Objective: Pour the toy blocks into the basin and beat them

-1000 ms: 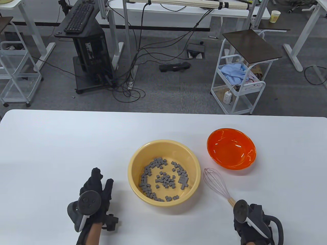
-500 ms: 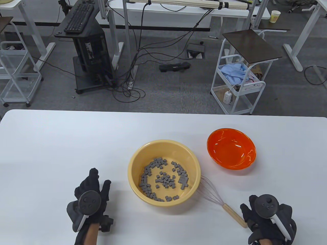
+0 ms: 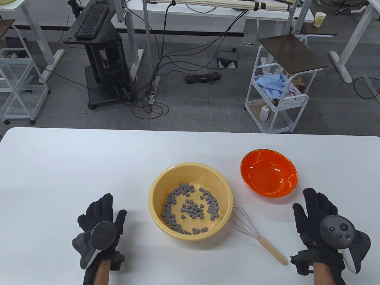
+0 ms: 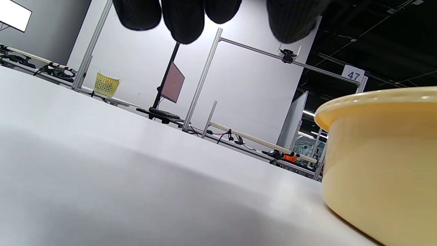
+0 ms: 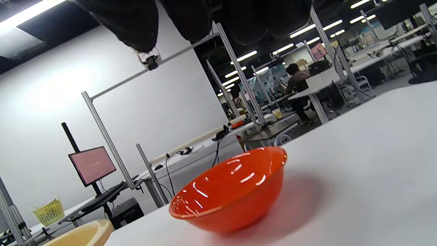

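both grips slack beside round glossy yellow basin (image 3: 190, 173).

Lab workspace, aluminium frame rigs (image 4: 201, 82), monitor (image 5: 92, 164), cabled desks (image 3: 207, 12)

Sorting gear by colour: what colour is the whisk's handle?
Light wood on the whisk; table view shows it best.

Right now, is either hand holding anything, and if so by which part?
Nothing is held. The left hand and right hand are both open over the table; the whisk lies untouched beside the yellow basin.
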`<state>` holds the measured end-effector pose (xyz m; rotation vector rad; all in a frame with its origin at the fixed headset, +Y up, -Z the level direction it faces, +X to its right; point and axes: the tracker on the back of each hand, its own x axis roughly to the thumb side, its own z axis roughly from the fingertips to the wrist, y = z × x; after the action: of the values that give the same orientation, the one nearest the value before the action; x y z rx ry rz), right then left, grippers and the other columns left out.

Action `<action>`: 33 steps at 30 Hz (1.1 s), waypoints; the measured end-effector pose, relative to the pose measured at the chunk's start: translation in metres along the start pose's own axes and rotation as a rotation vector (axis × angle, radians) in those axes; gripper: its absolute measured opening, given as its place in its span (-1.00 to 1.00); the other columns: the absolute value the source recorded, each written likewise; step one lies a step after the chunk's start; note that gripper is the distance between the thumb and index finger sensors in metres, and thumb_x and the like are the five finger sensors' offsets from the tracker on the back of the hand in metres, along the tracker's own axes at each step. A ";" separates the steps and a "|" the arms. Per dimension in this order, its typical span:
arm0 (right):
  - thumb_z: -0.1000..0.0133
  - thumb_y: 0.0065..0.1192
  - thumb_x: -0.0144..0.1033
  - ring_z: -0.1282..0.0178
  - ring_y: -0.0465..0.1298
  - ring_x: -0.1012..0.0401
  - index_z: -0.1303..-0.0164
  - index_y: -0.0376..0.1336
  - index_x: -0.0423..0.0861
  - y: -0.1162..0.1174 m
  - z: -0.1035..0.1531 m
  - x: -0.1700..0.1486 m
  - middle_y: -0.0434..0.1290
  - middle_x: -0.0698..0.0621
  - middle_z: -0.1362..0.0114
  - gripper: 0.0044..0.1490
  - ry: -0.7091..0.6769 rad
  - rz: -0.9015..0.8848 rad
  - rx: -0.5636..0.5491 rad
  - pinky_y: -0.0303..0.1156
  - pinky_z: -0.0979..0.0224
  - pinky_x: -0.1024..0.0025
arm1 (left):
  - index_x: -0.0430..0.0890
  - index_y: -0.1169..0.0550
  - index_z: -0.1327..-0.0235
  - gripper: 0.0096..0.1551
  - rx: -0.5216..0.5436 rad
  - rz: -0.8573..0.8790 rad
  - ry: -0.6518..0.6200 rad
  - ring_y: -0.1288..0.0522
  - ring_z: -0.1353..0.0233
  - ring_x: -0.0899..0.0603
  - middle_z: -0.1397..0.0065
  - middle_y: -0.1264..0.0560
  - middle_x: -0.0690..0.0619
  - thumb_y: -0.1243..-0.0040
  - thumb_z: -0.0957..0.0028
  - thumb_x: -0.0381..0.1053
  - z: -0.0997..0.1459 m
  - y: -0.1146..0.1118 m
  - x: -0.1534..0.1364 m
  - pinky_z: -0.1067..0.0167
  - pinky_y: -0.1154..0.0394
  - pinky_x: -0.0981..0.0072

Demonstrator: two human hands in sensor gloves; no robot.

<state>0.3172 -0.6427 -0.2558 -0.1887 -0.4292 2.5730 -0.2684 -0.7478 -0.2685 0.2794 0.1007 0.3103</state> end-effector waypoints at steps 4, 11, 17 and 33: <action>-0.42 0.08 -0.03 -0.72 -0.21 -0.40 -0.79 -0.08 -0.01 0.012 -0.003 0.008 -0.10 -0.31 -0.83 -0.21 -0.089 0.039 -0.002 -0.35 -0.55 -0.61 | -0.15 -0.04 -0.80 -0.13 0.004 0.083 -0.005 0.07 -0.75 -0.62 -0.83 -0.04 -0.36 0.00 -0.41 0.23 -0.001 0.005 -0.005 -0.35 0.17 -0.83; -0.42 0.05 0.01 -0.75 -0.31 -0.33 -0.79 -0.15 0.05 0.052 0.003 0.010 -0.18 -0.25 -0.86 -0.18 -0.182 0.171 0.061 -0.42 -0.55 -0.60 | -0.11 0.00 -0.82 -0.08 -0.027 0.084 -0.037 0.20 -0.76 -0.63 -0.86 0.05 -0.35 0.05 -0.39 0.32 -0.002 0.002 -0.003 -0.34 0.26 -0.83; -0.41 0.06 0.02 -0.75 -0.28 -0.34 -0.79 -0.13 0.04 0.081 0.011 -0.008 -0.15 -0.26 -0.85 -0.19 -0.174 0.169 0.061 -0.41 -0.55 -0.60 | -0.13 0.00 -0.82 -0.07 -0.054 0.050 -0.082 0.19 -0.76 -0.63 -0.86 0.03 -0.35 0.10 -0.39 0.34 -0.002 -0.009 0.008 -0.33 0.26 -0.84; -0.41 0.04 0.04 -0.75 -0.25 -0.34 -0.78 -0.12 0.03 0.083 0.020 -0.007 -0.12 -0.27 -0.85 -0.19 -0.208 0.166 0.104 -0.39 -0.55 -0.61 | -0.17 -0.04 -0.81 -0.10 -0.003 0.039 -0.121 0.06 -0.75 -0.62 -0.84 -0.05 -0.32 0.12 -0.40 0.32 -0.002 -0.011 0.026 -0.34 0.17 -0.83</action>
<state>0.2795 -0.7192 -0.2648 0.0854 -0.3664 2.7826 -0.2410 -0.7489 -0.2744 0.2968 -0.0246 0.3311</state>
